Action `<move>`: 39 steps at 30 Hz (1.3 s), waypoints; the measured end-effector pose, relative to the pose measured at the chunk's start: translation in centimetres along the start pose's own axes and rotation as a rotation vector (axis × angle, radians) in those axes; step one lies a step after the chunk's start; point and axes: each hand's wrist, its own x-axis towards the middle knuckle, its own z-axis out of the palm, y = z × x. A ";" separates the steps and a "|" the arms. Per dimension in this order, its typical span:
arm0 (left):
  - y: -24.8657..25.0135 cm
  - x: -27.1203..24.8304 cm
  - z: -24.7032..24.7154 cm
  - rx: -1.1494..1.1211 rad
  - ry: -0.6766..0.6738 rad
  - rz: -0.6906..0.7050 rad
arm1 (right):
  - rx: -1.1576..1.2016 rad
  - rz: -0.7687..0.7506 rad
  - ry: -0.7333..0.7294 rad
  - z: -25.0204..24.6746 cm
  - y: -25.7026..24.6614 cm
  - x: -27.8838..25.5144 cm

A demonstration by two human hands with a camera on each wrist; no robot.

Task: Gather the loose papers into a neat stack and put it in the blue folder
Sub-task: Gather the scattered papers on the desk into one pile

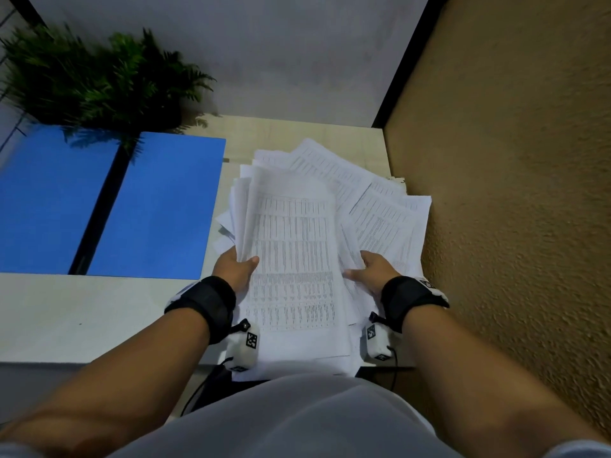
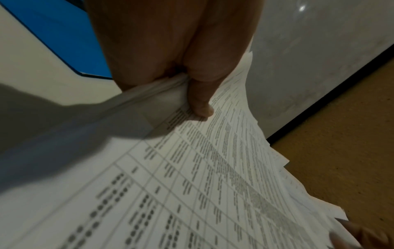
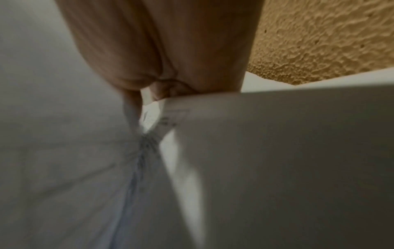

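A fanned, uneven pile of printed papers (image 1: 294, 246) lies on the right part of the pale table (image 1: 82, 312), with sheets jutting toward the back right. My left hand (image 1: 243, 259) grips the pile's left edge, thumb on top and fingers hidden beneath. In the left wrist view that thumb (image 2: 200, 104) presses on the papers (image 2: 213, 168). My right hand (image 1: 357, 266) holds the right side of the top sheets, thumb over them. The right wrist view shows blurred papers (image 3: 277, 151) against my right hand (image 3: 162, 94). The blue folder (image 1: 155, 206) lies open and flat to the left.
A potted fern (image 1: 99, 77) stands at the back left, overhanging the folder's far edge. A textured ochre wall (image 1: 512, 193) runs close along the table's right side. A grey wall (image 1: 264, 61) closes the back. Bare tabletop lies in front of the folder.
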 end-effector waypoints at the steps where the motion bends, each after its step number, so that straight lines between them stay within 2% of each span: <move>1: 0.1 0.1 0.1 0.041 0.022 0.014 | -0.097 -0.029 0.019 -0.2 0.1 0.0; 5: 1.2 1.0 -1.0 0.170 0.318 0.103 | -0.291 -0.079 0.059 -1.7 0.2 0.2; 7: 2.3 1.7 -1.9 0.209 0.359 0.184 | -0.400 -0.086 0.050 -2.7 0.3 0.3; 9: 3.7 2.1 -2.2 0.256 0.302 0.247 | -0.487 -0.073 0.047 -3.3 0.6 0.5; 11: 5.4 2.7 -1.6 0.243 0.152 0.250 | -0.515 -0.085 0.036 -3.5 0.4 0.3; 14: 6.5 3.2 -0.1 0.130 -0.008 0.132 | -0.572 -0.113 0.036 -3.5 0.3 0.1; 17: 5.9 3.7 0.3 0.059 -0.019 0.027 | -0.599 -0.119 0.031 -3.7 0.1 -0.2; 20: 5.3 4.1 0.1 0.094 0.040 0.059 | -0.593 -0.104 0.054 -4.6 0.1 -0.6; 23: 4.5 4.3 -0.4 0.077 0.083 0.057 | -0.666 -0.075 0.206 -6.2 -0.5 -1.3; 25: 3.8 4.2 -0.9 0.058 0.086 0.055 | -0.723 -0.057 0.398 -7.6 -2.2 -2.9; 27: 3.4 3.8 -1.1 0.062 0.082 0.072 | -0.683 -0.054 0.628 -8.9 -4.7 -5.1; 29: 3.2 3.1 -1.0 0.068 0.068 0.091 | -0.583 -0.148 0.823 -10.0 -7.4 -7.7; 31: 3.1 2.4 -0.7 0.103 0.043 0.127 | -0.432 -0.312 0.932 -10.5 -9.7 -9.3; 33: 2.9 1.8 -0.3 0.124 0.034 0.159 | -0.276 -0.432 0.923 -9.8 -11.1 -9.6; 35: 2.6 1.1 0.2 0.136 0.074 0.152 | -0.151 -0.475 0.805 -7.9 -10.8 -8.3; 39: 2.9 0.4 1.0 0.134 0.134 0.120 | -0.083 -0.346 0.471 -1.1 -6.9 -5.3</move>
